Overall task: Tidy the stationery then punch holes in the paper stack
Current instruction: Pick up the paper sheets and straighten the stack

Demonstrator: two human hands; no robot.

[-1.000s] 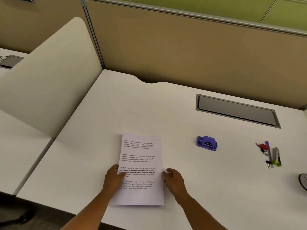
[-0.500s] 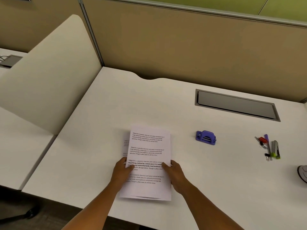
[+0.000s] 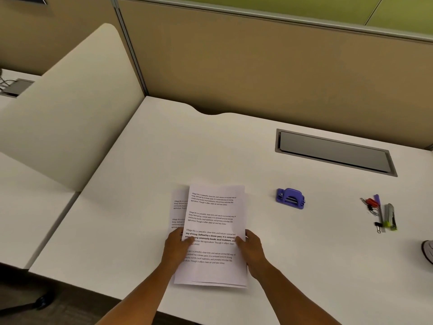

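Observation:
A stack of printed white paper (image 3: 213,221) is held just above the white desk (image 3: 140,184) near its front edge. My left hand (image 3: 177,247) grips its left side and my right hand (image 3: 251,248) grips its right side, thumbs on top. One more printed sheet (image 3: 179,207) lies flat underneath, sticking out to the left. A purple hole punch (image 3: 290,198) sits on the desk to the right of the paper, apart from both hands.
Pens, a highlighter, a stapler and binder clips (image 3: 380,213) lie grouped at the right. A grey cable hatch (image 3: 335,152) is set in the desk behind the punch. Partition walls (image 3: 257,66) close the back and left. A round object (image 3: 428,250) shows at the right edge.
Both hands closed on the sides of the paper and lifted most of it off the desk, shifting it slightly right. One sheet stayed behind, showing at the left.

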